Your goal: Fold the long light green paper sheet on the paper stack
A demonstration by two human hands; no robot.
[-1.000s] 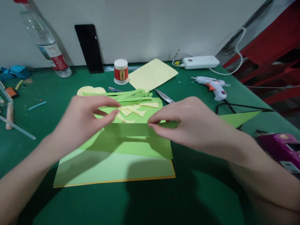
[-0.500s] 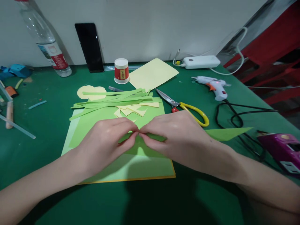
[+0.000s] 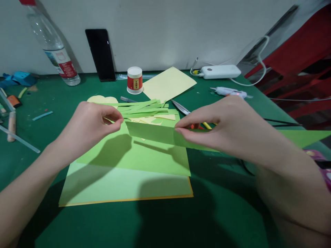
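Note:
A long green paper strip [image 3: 152, 133] is held up over the stacked sheets, its far end showing right of my right wrist. My right hand [image 3: 224, 120] pinches its upper edge between thumb and forefinger. At its left corner, the fingertips of my left hand [image 3: 90, 120] are pinched together; the grip on the corner is small. Below lies a green sheet [image 3: 155, 162] on a paler green sheet [image 3: 124, 186], with an orange edge under them. Several narrow green strips [image 3: 147, 108] and pale yellow scraps [image 3: 165, 117] lie behind the held strip.
Scissors [image 3: 180, 107], partly hidden by my right hand, lie behind it. A glue gun [image 3: 230, 92], power strip [image 3: 219, 72], paper cup [image 3: 134, 81], yellow sheet [image 3: 170, 84], phone [image 3: 100, 55] and bottle [image 3: 58, 58] stand or lie toward the wall. Glue sticks [image 3: 20, 139] lie left.
My hands, fingertips together before, have moved apart: left hand to the left and up, right hand to the right. The green strip now shows stretched between them.

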